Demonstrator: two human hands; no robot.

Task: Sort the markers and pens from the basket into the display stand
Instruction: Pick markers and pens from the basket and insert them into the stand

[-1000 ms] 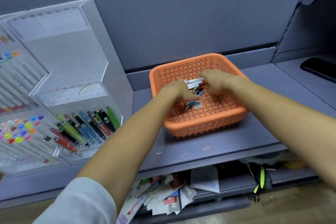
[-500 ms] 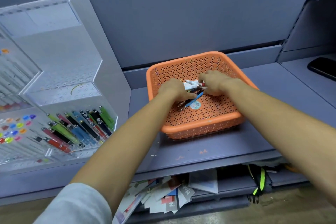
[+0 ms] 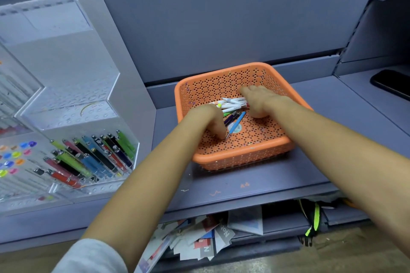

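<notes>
One orange basket (image 3: 241,157) is sitting on the desk (image 3: 255,184), and two hands are reaching into it: the left hand (image 3: 209,117) and the right hand (image 3: 258,99). Between them are lying about four white markers (image 3: 233,104), one blue pen (image 3: 237,122), one green pen (image 3: 227,114) and at least one dark purple pen (image 3: 229,119). One display stand (image 3: 73,86) is holding over a dozen coloured pens (image 3: 73,159). One black phone (image 3: 392,83) is lying at the right.

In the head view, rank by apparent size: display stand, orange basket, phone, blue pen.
1. display stand, largest, though cut off at the left edge.
2. orange basket.
3. phone, partly cut off at the right edge.
4. blue pen, smallest.
</notes>
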